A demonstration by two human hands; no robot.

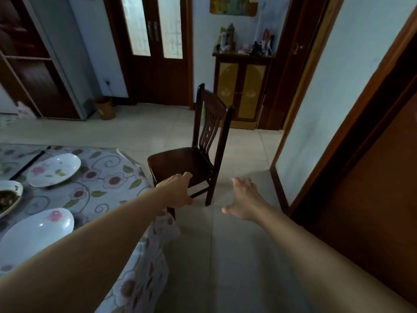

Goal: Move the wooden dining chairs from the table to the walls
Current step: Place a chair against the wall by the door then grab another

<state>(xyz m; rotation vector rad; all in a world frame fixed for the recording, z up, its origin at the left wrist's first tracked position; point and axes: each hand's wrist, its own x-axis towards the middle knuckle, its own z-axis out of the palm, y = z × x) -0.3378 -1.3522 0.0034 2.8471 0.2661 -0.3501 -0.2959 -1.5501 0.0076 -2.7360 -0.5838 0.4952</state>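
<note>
One dark, glossy wooden dining chair (191,159) is standing upright on the pale tiled floor (225,256), just beside the corner of the table (126,177), its curved slatted back facing a small wooden cabinet (241,91) against the far wall. The left hand (176,190) is reaching over the near edge of the smooth seat, fingers curled at the rim and thumb spread below; whether it is actually gripping the seat is not clear. The right hand (242,199) is hanging in the air to the right of the chair, fingers splayed wide, holding nothing and touching nothing.

A floral tablecloth (101,184) with looping vines is draping over the table and hanging down past its corner, close against the chair's near legs. Three oval white dishes are sitting on it: one empty (54,169), one holding dark greens (9,197) at the left edge, and one with a pink flower print (36,236) nearest the camera. A brown waste bin (105,108) is standing by the dark double doors (153,48) with frosted panes. A blue-white wall (338,86) edged in wood trim is running along the right.
</note>
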